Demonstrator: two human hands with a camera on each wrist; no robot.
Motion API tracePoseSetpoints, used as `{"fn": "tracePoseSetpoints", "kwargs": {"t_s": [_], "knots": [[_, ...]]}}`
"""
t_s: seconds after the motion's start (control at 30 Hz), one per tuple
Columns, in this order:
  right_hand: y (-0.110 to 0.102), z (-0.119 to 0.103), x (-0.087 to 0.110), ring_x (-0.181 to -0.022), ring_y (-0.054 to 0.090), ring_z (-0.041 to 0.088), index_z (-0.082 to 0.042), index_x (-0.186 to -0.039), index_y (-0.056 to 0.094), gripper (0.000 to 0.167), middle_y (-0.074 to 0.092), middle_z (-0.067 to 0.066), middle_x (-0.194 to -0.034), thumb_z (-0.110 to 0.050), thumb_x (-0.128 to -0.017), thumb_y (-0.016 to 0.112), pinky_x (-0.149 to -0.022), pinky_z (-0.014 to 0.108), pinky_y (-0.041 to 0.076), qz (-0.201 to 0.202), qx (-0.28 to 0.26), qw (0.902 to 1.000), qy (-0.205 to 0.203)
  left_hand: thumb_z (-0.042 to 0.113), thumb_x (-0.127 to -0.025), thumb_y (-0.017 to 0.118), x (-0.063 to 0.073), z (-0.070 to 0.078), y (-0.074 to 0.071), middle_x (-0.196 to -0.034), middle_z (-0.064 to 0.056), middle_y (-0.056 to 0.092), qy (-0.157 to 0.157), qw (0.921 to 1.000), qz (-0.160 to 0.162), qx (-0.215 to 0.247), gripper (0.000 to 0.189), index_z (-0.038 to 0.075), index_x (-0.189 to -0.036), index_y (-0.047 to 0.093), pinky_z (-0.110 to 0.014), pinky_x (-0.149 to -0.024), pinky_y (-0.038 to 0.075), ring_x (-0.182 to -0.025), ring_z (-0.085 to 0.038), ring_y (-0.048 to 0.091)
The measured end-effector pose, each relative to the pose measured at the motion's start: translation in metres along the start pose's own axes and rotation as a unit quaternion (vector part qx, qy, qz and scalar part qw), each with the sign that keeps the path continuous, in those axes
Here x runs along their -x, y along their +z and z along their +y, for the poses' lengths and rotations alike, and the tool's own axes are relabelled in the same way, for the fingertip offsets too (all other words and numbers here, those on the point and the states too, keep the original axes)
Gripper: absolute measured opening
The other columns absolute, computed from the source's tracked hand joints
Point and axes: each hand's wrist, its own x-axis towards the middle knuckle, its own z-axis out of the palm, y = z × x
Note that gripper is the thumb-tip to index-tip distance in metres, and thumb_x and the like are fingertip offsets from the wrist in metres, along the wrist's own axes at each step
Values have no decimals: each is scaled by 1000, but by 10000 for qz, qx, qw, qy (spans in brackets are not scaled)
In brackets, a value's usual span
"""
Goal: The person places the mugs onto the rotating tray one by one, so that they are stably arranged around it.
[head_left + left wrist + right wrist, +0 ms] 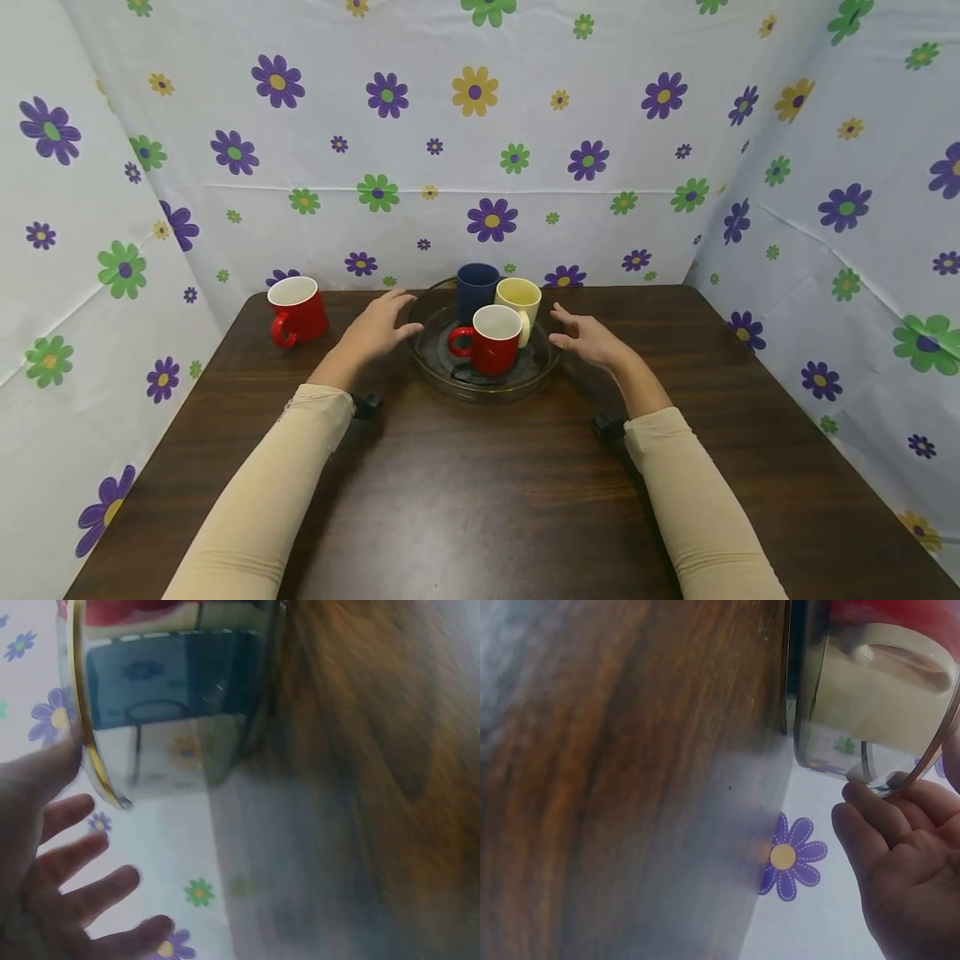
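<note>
The glass bowl [480, 393] sits at frame centre, between the left hand [375, 327] and right hand [594, 340], neither clearly nearer. Both hands appear released, fingers relaxed; rim contact unconfirmed.

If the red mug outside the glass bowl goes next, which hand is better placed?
Left, most likely: the left hand is nearer that red mug, on the same side of the glass bowl; the right hand is across the bowl from it.
</note>
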Motion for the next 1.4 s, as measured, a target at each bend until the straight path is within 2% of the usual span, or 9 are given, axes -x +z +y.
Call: {"fn": "tracePoseSetpoints", "kwargs": {"t_s": [0.07, 0.13, 0.27, 0.43, 0.53, 0.67, 0.83, 1.13, 1.4], "knots": [[0, 1, -1, -153, 15, 40, 2, -158, 27, 67, 10, 14, -168, -25, -104, 58, -121, 57, 19, -36, -30, 10000, 6, 32, -104, 58, 2, -6, 2, -161, -26, 31, -15, 9992, -376, 118, 62, -5, -151, 40, -57, -121, 22, -148, -43, 29], [1, 1, -1, -153, 14, 40, 2, -158, 27, 67, 10, 14, -168, -24, -105, 57, -121, 57, 18, -47, -72, 10000, 8, 31, -107, 52, 4, -10, 5, -162, -28, 25, -3, 9978, -591, 306, 63, -8, -153, 33, -56, -122, 18, -150, -44, 25], [-1, 2, -2, -153, 13, 40, 0, -159, 26, 65, 9, 13, -169, -22, -105, 56, -122, 58, 17, -48, -173, 9998, 41, 29, -109, 45, 7, -9, 9, -164, -27, 20, -30, 9966, -645, 504, 63, -8, -156, 25, -54, -123, 15, -151, -42, 21], [-2, 5, -5, -153, 15, 40, -1, -160, 25, 63, 10, 11, -169, -18, -106, 54, -121, 58, 18, -24, -188, 9998, 63, 28, -110, 46, 13, 4, 6, -164, -25, 23, -366, 9954, -767, 447, 63, -6, -158, 23, -54, -123, 18, -150, -41, 25], [-3, 4, -6, -152, 18, 40, -1, -159, 27, 61, 14, 13, -169, -17, -106, 54, -121, 58, 20, 60, -56, 10000, 32, 28, -109, 48, 15, 10, 5, -162, -25, 27, -449, 9956, -759, 314, 63, -6, -157, 25, -54, -122, 20, -149, -41, 28], [-3, 0, -6, -151, 24, 42, 1, -157, 31, 62, 22, 17, -166, -20, -105, 58, -120, 57, 23, 214, 440, 9988, -54, 31, -108, 49, 16, 13, 5, -161, -25, 29, -509, 9962, -693, 116, 64, -6, -156, 28, -53, -122, 22, -149, -40, 30], [-2, -8, -2, -150, 24, 42, 3, -156, 31, 67, 24, 21, -165, -24, -103, 61, -121, 57, 22, 348, 918, 9951, 77, 32, -108, 50, 18, 16, 5, -160, -27, 31, -522, 9967, -613, 130, 64, -8, -154, 30, -54, -122, 22, -148, -42, 30], [3, -25, 14, -152, 16, 44, 8, -157, 21, 78, 16, 27, -165, -25, -102, 64, -121, 58, 17, 88, 777, 9954, 545, 32, -105, 57, 21, 19, 6, -157, -34, 30, -540, 9971, -454, 276, 64, -12, -148, 39, -56, -121, 21, -147, -46, 29], [2, -24, 8, -151, 17, 44, 7, -158, 20, 76, 17, 27, -164, -23, -102, 62, -122, 58, 17, -48, 854, 9942, 647, 40, -97, 68, 22, 22, 1, -133, -27, 56, -661, 9969, -416, 53, 64, -7, -135, 49, -67, -104, 42, -128, -42, 52]]}}
